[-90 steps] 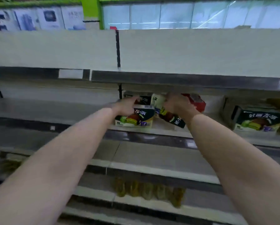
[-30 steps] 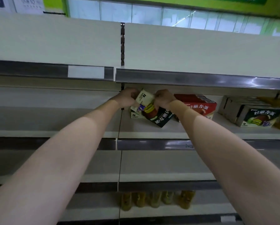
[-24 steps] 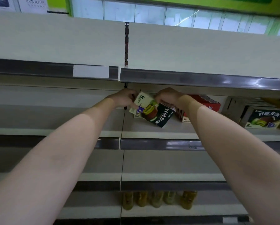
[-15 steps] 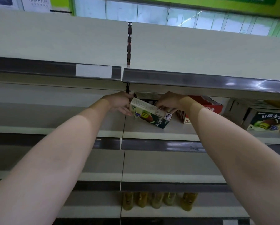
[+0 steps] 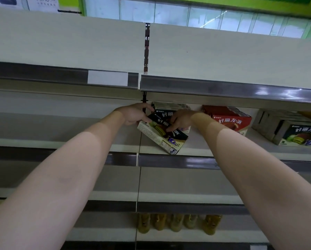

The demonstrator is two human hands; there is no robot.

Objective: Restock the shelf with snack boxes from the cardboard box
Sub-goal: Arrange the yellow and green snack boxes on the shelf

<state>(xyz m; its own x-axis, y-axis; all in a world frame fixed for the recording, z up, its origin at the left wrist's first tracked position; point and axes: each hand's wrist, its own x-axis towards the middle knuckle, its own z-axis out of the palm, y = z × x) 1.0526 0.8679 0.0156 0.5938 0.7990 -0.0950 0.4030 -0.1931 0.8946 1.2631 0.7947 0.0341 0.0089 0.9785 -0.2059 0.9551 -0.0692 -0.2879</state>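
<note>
Currently handling 1 dark snack box [image 5: 162,135] over the shelf [image 5: 196,150], in front of a like box [image 5: 169,107] and left of a red box [image 5: 230,121]. Left hand [image 5: 135,115] grips upper-left end, fingers curled round the edge. Right hand [image 5: 181,120] pinches printed top face. Judged light, stiff cardboard with glossy, somewhat slippery print; crushable corners. Best held at short ends or opposite long edges. Long axis runs diagonally, upper-left to lower-right; lower-right end tilted down toward the shelf's front edge, printed face up.
</note>
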